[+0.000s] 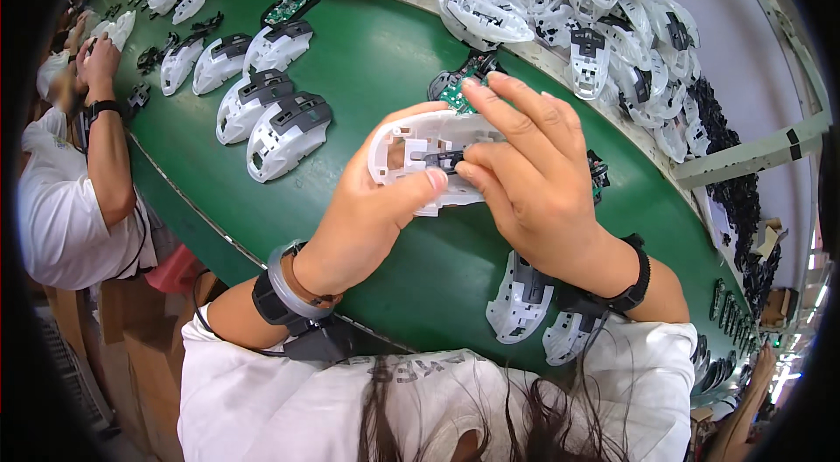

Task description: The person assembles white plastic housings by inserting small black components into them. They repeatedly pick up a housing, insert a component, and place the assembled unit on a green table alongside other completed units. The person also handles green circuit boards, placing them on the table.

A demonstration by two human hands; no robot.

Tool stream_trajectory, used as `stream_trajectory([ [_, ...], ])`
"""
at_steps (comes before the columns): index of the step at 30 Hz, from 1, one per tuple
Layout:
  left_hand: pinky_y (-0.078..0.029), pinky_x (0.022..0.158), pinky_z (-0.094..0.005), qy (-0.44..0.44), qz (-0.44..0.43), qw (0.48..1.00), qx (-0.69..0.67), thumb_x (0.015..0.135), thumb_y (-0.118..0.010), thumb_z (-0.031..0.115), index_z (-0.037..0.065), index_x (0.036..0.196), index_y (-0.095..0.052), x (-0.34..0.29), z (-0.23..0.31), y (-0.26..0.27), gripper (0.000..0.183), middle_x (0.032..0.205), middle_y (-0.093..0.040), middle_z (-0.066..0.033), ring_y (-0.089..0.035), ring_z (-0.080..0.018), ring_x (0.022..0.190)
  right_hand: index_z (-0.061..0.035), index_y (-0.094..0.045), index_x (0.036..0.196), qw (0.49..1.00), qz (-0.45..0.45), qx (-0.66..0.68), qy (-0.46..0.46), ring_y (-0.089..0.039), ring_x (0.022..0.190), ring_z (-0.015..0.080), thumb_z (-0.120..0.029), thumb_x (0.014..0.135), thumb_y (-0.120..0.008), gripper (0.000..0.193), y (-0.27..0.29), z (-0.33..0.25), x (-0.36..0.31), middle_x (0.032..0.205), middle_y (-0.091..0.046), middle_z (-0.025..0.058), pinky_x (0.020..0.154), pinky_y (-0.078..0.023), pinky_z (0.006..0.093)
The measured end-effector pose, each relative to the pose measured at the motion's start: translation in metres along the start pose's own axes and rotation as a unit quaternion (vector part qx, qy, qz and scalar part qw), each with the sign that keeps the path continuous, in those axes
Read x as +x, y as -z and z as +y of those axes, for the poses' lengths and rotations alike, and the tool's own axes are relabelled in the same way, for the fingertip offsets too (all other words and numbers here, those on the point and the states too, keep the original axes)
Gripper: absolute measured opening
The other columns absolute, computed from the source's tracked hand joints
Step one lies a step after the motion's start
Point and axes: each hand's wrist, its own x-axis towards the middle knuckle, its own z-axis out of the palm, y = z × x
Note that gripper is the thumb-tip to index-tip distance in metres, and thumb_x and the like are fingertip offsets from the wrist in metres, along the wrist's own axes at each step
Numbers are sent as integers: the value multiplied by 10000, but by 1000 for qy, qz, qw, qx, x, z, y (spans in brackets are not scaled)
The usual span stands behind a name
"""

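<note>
A white plastic shell [404,136], shaped like a computer mouse cover, is held hollow side up above the green table. My left hand [372,199] wraps round its left end, with the thumb pressing inside. Within the shell lies a small black plastic part [446,162]. The thumb and forefinger of my right hand [534,169] pinch this part at its right end, while the other fingers stretch over the shell's far edge. Just beyond the shell sits a green circuit board [464,93] on a black base, partly covered by my right fingers.
White shells with dark tops [289,134] stand in a group at the left on the green table [367,51]. A heap of similar shells [586,16] fills the far right shelf beside black parts [739,191]. Two shells [521,296] lie near my right forearm. A co-worker [79,173] works at left.
</note>
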Motion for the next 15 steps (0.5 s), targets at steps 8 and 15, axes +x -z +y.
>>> stream_trajectory([
  [8,-457,911,-292,-71,19,994,76,815,-522,-28,23,1315,-401,-4,-5,4,517,1184,-532,-75,-531,-135,1062,-65,-625,804,1000,-16,7,-22,-481,1229,285,-126,734,-704,121,-1,-7,-7,1269,-557,140,986,-313,485],
  [15,-444,883,-249,-104,4,987,125,799,-481,-73,20,1274,-444,-6,-1,-4,485,1135,-545,-65,-523,-101,1024,-57,-549,693,998,20,-53,38,-518,1212,286,-139,765,-651,149,0,-12,-10,1248,-582,139,1032,-268,487],
])
